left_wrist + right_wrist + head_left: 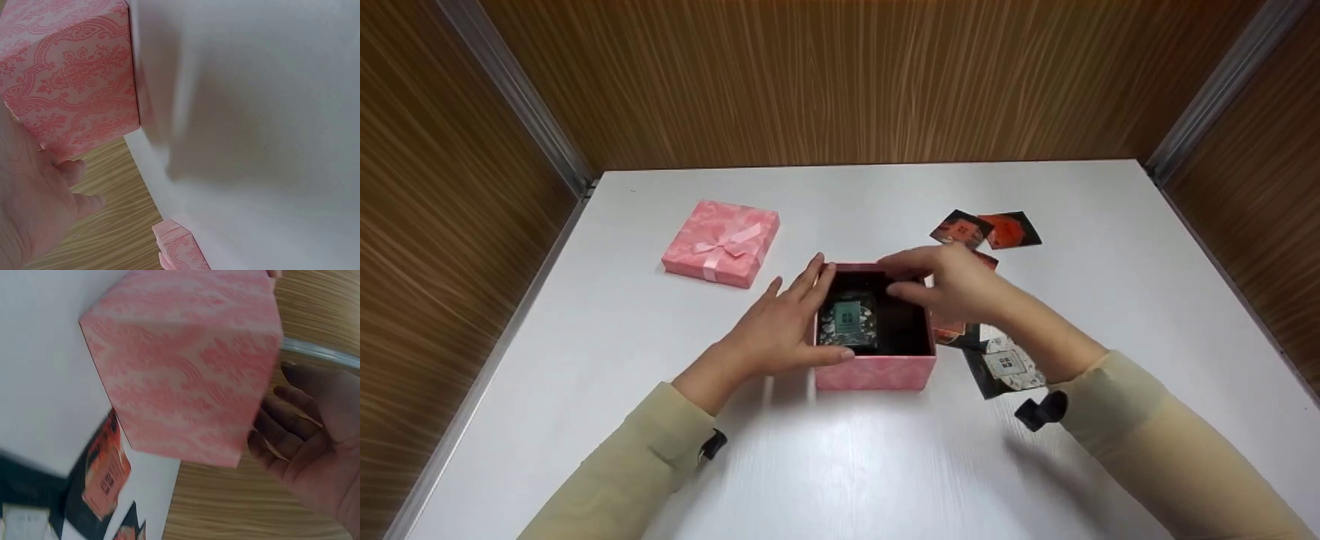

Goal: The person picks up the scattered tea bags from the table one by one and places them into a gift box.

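Observation:
A pink gift box (874,373) stands uncovered on the table. Inside its left half lies a dark green flower-patterned packet (847,321); the right half looks dark. My left hand (784,326) rests against the box's left side, fingers extended along the rim and thumb across the front corner. Over the right rear of the box, my right hand (960,281) has its thumb inside and its index finger at the back rim. In the right wrist view, the right hand's fingers (281,439) are loosely bent beside the patterned wall, with nothing seen between thumb and fingers.
Behind and left of the box lies a pink lid (720,240) with a ribbon bow. To the right are orange-and-black packets (1011,230), partly overlapping, and a black-and-white packet (1005,364) under the right forearm. Wood-grain panels (840,82) border the white table (585,360).

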{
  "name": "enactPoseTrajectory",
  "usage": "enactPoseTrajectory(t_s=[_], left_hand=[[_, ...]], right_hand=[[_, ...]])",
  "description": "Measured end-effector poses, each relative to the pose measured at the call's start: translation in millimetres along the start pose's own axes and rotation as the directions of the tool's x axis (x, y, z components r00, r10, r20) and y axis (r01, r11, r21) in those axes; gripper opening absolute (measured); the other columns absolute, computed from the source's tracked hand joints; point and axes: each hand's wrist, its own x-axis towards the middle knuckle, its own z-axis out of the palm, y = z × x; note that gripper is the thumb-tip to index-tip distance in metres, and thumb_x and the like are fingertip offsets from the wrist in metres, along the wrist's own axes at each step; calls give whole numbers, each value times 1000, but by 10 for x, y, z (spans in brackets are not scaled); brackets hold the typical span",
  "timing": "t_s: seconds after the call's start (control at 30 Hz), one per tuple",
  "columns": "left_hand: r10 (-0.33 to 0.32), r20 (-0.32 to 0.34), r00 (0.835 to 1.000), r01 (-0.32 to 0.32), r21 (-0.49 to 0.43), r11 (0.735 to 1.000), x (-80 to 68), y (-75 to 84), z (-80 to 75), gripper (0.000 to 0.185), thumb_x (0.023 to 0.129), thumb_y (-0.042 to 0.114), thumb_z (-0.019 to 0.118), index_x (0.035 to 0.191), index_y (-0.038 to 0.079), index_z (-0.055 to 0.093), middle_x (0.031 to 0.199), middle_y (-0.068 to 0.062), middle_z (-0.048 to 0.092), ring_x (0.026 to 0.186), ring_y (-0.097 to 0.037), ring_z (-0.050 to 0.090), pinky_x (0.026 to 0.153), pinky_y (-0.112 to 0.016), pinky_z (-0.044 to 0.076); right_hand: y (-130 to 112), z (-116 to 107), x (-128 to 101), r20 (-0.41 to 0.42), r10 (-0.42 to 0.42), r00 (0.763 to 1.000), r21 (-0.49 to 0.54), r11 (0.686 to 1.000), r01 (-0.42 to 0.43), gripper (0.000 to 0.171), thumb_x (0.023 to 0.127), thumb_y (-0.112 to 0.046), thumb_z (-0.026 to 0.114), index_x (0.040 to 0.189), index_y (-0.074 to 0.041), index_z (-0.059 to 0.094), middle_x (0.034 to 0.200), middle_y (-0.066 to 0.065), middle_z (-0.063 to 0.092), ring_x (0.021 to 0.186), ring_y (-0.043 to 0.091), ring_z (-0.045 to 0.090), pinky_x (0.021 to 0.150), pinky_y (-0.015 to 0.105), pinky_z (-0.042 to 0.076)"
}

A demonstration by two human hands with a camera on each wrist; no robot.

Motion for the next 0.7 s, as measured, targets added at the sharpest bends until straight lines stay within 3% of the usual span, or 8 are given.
enactPoseTrajectory(t_s=[0.17, 0.3, 0.53, 0.7], left_hand=[[-2, 6, 1000, 2, -7, 1000, -4, 8, 1, 124, 87, 91, 49, 171, 14, -2, 178, -8, -3, 159, -27, 27, 129, -57, 12], [2, 7, 1000, -2, -14, 1000, 12, 21, -5, 124, 88, 90, 49, 171, 14, -2, 178, -7, -5, 159, -28, 27, 129, -56, 11], [5, 1, 1000, -5, -3, 1000, 19, 23, -12, 124, 87, 91, 48, 171, 14, -2, 178, -9, -3, 158, -29, 29, 129, -57, 13], [-2, 7, 1000, 2, -6, 1000, -15, 18, -7, 124, 88, 91, 47, 171, 14, -2, 178, -9, -3, 158, -30, 28, 129, -57, 13]], right_hand=[[188, -285, -142, -150, 23, 988, 68, 998, -13, 29, 100, -8, 75, 128, -3, 77, 110, 9, 80, 96, 17, 74, 85, 28, 60], [382, -529, -267, -226, 125, 966, 127, 987, -98, 27, 101, -10, 73, 126, -3, 77, 111, 11, 79, 91, 7, 73, 78, 15, 56], [776, -847, -450, -264, 349, 899, 178, 934, -310, 41, 106, -29, 69, 140, -6, 70, 126, 16, 74, 98, 1, 70, 82, 15, 52], [1083, -932, -513, -296, 443, 846, 191, 895, -402, 46, 104, -37, 70, 142, -9, 69, 133, 13, 72, 105, 2, 67, 87, 17, 50]])
